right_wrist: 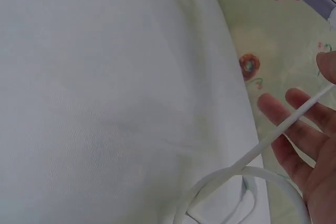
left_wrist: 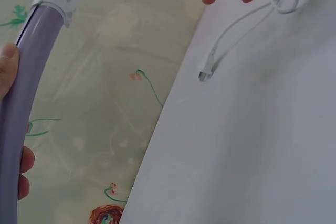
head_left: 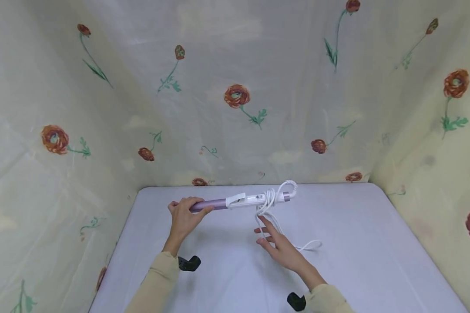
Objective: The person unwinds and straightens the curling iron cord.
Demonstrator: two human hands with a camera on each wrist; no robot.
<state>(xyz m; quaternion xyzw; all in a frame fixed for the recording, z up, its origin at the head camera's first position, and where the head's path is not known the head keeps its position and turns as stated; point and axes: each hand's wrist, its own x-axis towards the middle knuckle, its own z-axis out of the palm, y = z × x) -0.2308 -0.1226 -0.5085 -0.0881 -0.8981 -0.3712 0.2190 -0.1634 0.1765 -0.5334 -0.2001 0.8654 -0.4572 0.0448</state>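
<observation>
A curling iron [head_left: 248, 200] with a purple barrel and white handle is held up over the table, roughly level. My left hand [head_left: 185, 218] grips its barrel, thumb on the near side. White cord [head_left: 270, 201] is looped several times around the handle and hangs below it. My right hand [head_left: 285, 253] is just under the handle, fingers spread and loosely bent. Across those fingers runs a stretch of cord [right_wrist: 283, 124] in the right wrist view; whether the thumb presses it is unclear. The cord's white plug [left_wrist: 206, 68] shows in the left wrist view.
The white table [head_left: 356, 252] stands against flower-patterned cloth walls [head_left: 290, 65] at the back and both sides. A loose loop of the cord trails to the right of my right hand. Black wrist devices [head_left: 189, 263] sit at both sleeves.
</observation>
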